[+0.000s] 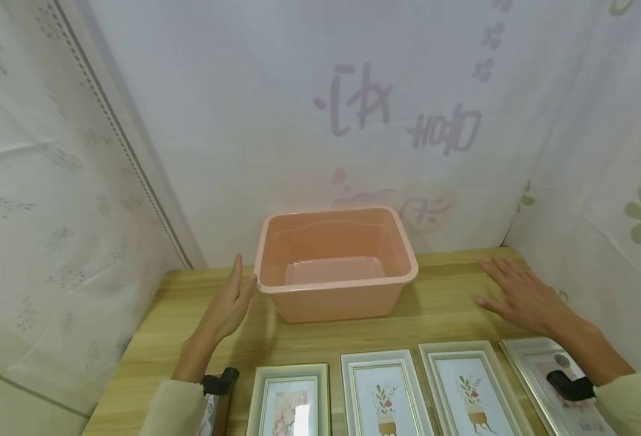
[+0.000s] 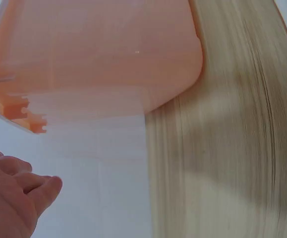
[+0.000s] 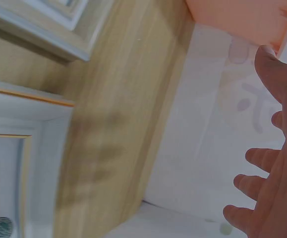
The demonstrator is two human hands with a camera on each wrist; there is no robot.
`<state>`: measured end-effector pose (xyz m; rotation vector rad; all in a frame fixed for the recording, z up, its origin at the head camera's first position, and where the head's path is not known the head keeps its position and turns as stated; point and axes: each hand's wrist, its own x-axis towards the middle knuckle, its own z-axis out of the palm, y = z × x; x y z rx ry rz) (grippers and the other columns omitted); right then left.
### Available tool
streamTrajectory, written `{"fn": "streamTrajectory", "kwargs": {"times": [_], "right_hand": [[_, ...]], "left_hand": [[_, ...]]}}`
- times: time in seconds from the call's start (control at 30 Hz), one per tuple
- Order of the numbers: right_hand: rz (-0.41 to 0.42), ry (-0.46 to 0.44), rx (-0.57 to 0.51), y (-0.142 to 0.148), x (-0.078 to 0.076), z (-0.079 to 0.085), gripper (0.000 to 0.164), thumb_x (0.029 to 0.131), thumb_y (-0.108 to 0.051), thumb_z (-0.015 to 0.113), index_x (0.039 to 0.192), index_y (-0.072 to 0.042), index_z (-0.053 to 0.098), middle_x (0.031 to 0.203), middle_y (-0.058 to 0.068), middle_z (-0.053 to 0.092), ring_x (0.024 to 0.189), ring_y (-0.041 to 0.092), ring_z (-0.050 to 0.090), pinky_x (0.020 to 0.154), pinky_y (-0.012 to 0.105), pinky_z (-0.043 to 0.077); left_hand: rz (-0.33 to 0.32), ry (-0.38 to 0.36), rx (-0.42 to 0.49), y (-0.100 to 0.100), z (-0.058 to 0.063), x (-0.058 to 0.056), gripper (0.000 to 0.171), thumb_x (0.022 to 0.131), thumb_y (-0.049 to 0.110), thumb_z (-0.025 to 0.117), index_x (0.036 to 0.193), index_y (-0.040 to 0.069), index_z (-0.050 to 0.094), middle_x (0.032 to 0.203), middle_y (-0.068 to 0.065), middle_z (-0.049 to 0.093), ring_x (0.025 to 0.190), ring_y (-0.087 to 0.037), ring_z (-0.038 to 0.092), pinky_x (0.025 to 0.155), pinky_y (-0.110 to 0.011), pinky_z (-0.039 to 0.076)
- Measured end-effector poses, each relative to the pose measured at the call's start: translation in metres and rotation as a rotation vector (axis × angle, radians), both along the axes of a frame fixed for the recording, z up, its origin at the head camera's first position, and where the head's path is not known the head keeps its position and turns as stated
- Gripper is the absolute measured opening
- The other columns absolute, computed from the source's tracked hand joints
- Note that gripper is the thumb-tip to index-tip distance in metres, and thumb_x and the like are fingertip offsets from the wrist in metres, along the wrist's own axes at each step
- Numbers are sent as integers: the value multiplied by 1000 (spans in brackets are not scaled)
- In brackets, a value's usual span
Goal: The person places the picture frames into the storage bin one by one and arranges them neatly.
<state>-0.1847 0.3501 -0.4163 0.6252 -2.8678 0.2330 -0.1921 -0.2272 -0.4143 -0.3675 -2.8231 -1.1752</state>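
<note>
An orange-pink plastic basin [image 1: 334, 303] with a wide rim stands at the back of the wooden table, and nothing shows inside it. My left hand [image 1: 225, 309] is beside its left end, fingers straight, the thumb near the rim; the left wrist view has the hand [image 2: 14, 193] a little apart from the basin [image 2: 108, 54]. Well to the right of the basin, my right hand [image 1: 528, 297] hovers over the table with fingers spread and nothing held. In the right wrist view that hand [image 3: 277, 148] also shows empty, with a corner of the basin [image 3: 242, 17] beyond the thumb.
Along the front lie several picture frames: one with a pinkish picture [image 1: 320, 368], two with potted-plant prints [image 1: 353, 363] [image 1: 429, 357], and one under my right forearm [image 1: 522, 351]. A darker-edged item [image 1: 222, 409] lies by my left wrist. Patterned white cloth [image 1: 217, 151] hangs behind the wooden table [image 1: 179, 315].
</note>
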Motion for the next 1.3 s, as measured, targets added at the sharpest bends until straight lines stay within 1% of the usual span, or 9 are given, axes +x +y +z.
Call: {"fn": "streamTrajectory", "kwargs": {"times": [0.13,0.3,0.33,0.5,0.57,0.77,0.93,1.13,1.3], "right_hand": [[4,-6,-21,7,5,-5,86,89,-44,70,153,-2,32,145,36,38,124,58,42,91,74,36],[-21,-73,-35,15,14,-10,87,92,-44,66,157,-6,24,147,36,35,124,59,41,91,76,35],[-25,-79,-34,17,15,-12,86,92,-44,66,157,-5,24,147,36,35,125,59,41,91,76,35],[-58,-132,-66,31,20,-20,87,92,-43,66,157,-5,23,149,36,33,127,59,38,89,79,33],[-74,-158,-88,37,23,-24,87,93,-42,66,158,-5,20,149,37,32,128,59,36,89,80,31],[-112,-255,-156,51,32,-39,89,94,-41,64,158,-4,14,150,40,26,128,63,32,89,82,27],[-134,-300,-196,60,36,-50,88,96,-39,62,157,0,13,150,40,26,129,63,29,90,80,26],[-150,-319,-203,80,42,-61,87,96,-38,63,156,3,15,149,42,26,128,64,29,89,81,26],[-167,-348,-226,99,47,-73,86,97,-34,61,153,11,15,145,46,25,125,68,29,89,81,25]], "left_hand": [[14,-40,51,5,0,-6,73,106,50,25,158,13,-11,164,-19,3,146,-46,22,115,-63,20],[19,-40,103,11,3,-12,72,106,50,28,159,17,-8,165,-18,7,135,-48,42,109,-63,33],[18,-43,114,13,4,-13,72,106,50,29,159,18,-8,165,-17,6,135,-48,42,108,-63,34],[18,-74,188,19,6,-21,78,105,50,33,158,14,-12,165,-17,3,149,-42,17,117,-58,21],[16,-88,223,21,5,-24,81,105,48,37,158,10,-13,165,-18,6,150,-39,13,119,-56,18],[41,-88,206,22,4,-27,82,103,33,47,159,8,-8,164,-21,8,149,-41,15,118,-60,17],[75,-101,176,24,8,-27,81,98,15,44,158,6,-10,164,-22,4,150,-38,11,119,-57,14],[65,-125,205,32,5,-30,77,98,8,37,156,2,-13,164,-21,-6,151,-33,-1,121,-53,5],[78,-129,217,40,2,-32,74,99,8,34,156,2,-13,164,-22,-4,151,-35,-1,121,-55,6]]}}
